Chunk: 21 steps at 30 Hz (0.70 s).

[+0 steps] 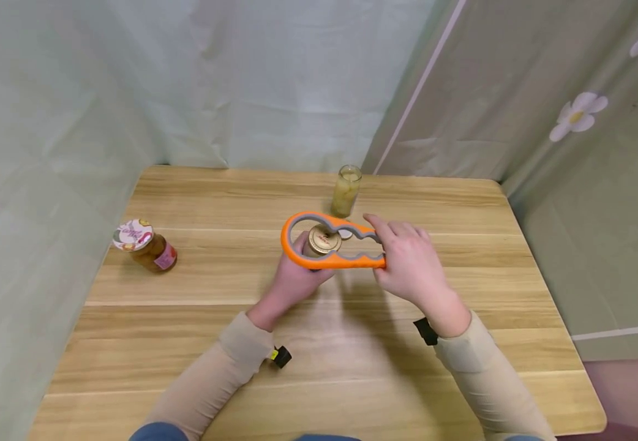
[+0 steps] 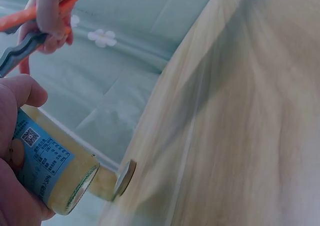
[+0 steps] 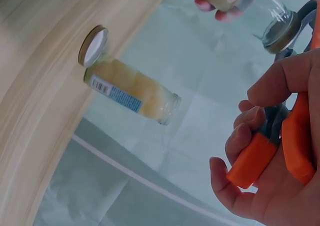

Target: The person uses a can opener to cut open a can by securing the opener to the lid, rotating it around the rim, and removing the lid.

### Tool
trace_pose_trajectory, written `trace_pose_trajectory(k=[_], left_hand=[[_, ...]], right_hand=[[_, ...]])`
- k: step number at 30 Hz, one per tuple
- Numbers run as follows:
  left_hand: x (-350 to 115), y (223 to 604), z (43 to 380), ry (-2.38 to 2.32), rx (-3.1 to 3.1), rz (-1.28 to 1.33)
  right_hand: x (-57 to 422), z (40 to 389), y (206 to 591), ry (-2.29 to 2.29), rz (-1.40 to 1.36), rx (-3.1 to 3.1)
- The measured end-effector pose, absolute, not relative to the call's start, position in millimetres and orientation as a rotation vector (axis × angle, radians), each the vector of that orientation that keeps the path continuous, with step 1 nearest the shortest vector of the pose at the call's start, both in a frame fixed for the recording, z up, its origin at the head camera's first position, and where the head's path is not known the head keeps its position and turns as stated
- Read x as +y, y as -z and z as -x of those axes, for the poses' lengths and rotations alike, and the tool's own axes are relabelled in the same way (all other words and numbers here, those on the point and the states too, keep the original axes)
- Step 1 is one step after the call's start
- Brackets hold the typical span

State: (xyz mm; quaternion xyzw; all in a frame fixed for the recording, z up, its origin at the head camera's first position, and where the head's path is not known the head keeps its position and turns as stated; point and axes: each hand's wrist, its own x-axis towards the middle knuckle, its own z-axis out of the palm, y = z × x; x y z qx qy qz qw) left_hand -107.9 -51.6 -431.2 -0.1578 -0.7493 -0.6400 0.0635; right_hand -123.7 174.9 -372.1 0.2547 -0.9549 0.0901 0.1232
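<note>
My left hand grips a glass jar with a blue label, above the table; in the left wrist view it is tilted. The jar's gold lid faces up in the head view. An orange jar opener with a grey wavy inner edge is in my right hand, held by its handle ends. From the head view, its wide loop frames the lid; whether its grey edge touches the lid I cannot tell. In the right wrist view, my right thumb and fingers curl round the orange handles.
An uncovered glass jar of pale fruit stands near the table's back edge. A loose lid lies just in front of it. To the left is a jar with a patterned white lid and amber contents on the wooden table.
</note>
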Motion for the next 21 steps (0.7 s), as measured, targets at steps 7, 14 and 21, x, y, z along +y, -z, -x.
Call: trace_pose_trajectory(k=[7, 14, 21], left_hand=[[-42, 440, 107, 1.967, -2.173, 0.607], [-39, 441, 104, 1.964, -2.18, 0.591], [-38, 439, 101, 1.947, -2.23, 0.523]], right_hand=[[168, 124, 371, -0.25, -0.766, -2.779], [165, 123, 373, -0.24, -0.753, -2.791], [164, 122, 375, -0.247, -0.75, -2.805]])
